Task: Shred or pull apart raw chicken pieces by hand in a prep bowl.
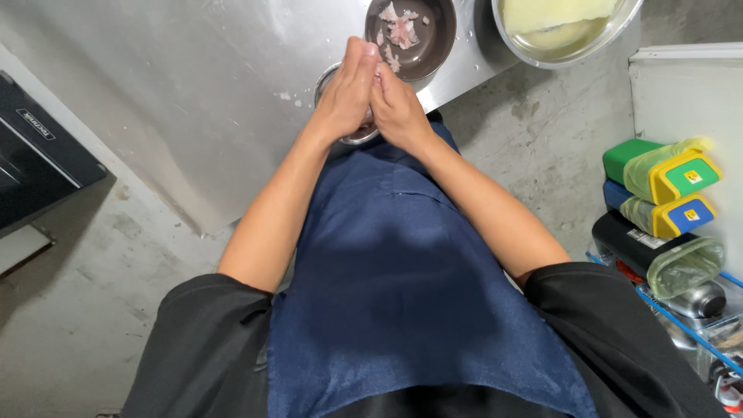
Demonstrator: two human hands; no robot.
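The steel tabletop [217, 101] is running out to a bare corner on the left, with concrete floor [77, 310] opening beyond it. At the right, green [685, 176] and blue [685, 215] boxy packages (both yellow-trimmed) are lying stacked. The left hand [347, 93] and right hand [398, 108] are pressing together, palms closed, over a small metal bowl [357, 135] at the tabletop's edge; whether they are holding anything is hidden. A dark bowl [422, 46] of pinkish scraps is sitting just beyond.

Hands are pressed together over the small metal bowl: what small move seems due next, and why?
Probably part the palms a little over the small metal bowl. The left hand and right hand are pressed flat together right above it, hiding whatever lies between them, and the dark bowl of pale pink scraps sits just beyond.
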